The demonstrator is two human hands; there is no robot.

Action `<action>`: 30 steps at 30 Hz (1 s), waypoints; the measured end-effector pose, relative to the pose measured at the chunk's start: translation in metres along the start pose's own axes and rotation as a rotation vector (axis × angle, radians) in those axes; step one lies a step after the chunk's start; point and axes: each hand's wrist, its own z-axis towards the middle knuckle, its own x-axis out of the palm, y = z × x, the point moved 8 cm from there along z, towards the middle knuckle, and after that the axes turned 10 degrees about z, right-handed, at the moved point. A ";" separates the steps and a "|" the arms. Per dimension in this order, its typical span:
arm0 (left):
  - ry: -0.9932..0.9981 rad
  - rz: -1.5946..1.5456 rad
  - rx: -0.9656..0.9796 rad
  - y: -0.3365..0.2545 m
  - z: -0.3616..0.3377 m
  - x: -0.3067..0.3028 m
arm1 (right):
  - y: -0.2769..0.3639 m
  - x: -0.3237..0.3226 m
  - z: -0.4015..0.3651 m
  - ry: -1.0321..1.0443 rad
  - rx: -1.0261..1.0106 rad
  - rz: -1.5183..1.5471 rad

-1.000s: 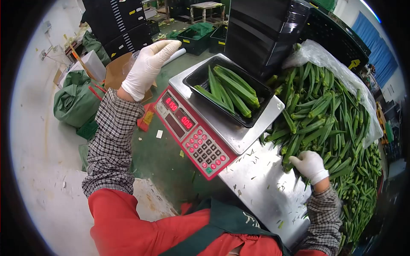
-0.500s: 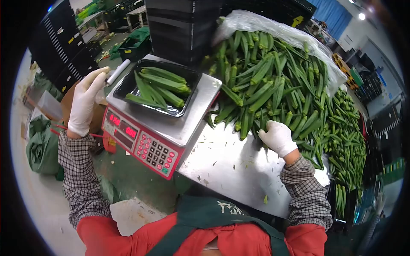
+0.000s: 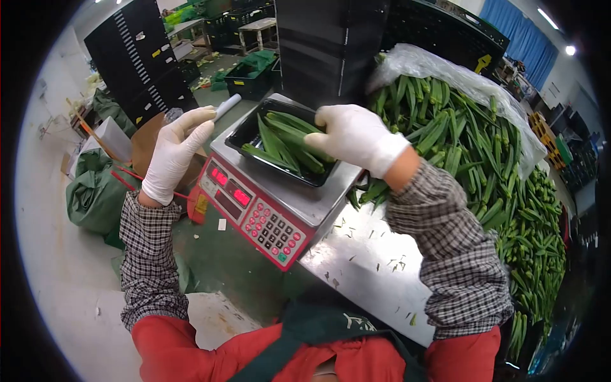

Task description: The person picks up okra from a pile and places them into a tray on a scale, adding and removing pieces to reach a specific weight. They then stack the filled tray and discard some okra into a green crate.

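Note:
My right hand (image 3: 356,135), in a white glove, is over the right side of a black tray (image 3: 254,160). Its fingers are curled around the stem ends of okra pods (image 3: 283,141) lying in the tray; the palm side is hidden. The tray rests on the metal pan of a red digital scale (image 3: 254,219) with lit red digits. To the left of the scale, my gloved left hand (image 3: 175,149) is raised, thumb and fingertips closed at the lower end of a white rod (image 3: 227,107).
A large okra heap (image 3: 471,140) covers the right of the metal table (image 3: 363,254), with clear plastic sheeting (image 3: 458,79) behind it. Stacked black crates (image 3: 312,57) stand behind the scale. A green-lined crate (image 3: 251,76) is on the floor, and a green bag (image 3: 95,191) lies at left.
My right hand has moved from the edge of the okra heap up and left to the pods in the tray. My left hand stays beside the scale. The view has shifted.

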 end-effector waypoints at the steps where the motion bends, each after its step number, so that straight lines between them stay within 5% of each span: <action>1: -0.022 0.005 -0.014 0.004 -0.002 -0.009 | -0.008 -0.009 -0.006 -0.002 0.025 0.069; 6: -0.131 0.036 -0.064 0.029 0.004 -0.047 | -0.075 -0.053 -0.075 -0.088 0.208 0.174; 11: -0.147 0.078 0.068 0.002 0.031 -0.037 | -0.103 -0.034 -0.124 0.051 0.507 0.232; 22: -0.084 0.371 0.400 -0.070 0.109 -0.006 | -0.066 0.014 -0.081 0.115 0.415 0.330; 26: -0.055 0.403 0.378 -0.097 0.139 0.020 | -0.054 0.047 -0.066 0.227 0.571 0.476; 30: -0.273 0.570 0.642 -0.135 0.157 0.055 | -0.062 0.072 -0.058 0.072 0.497 0.643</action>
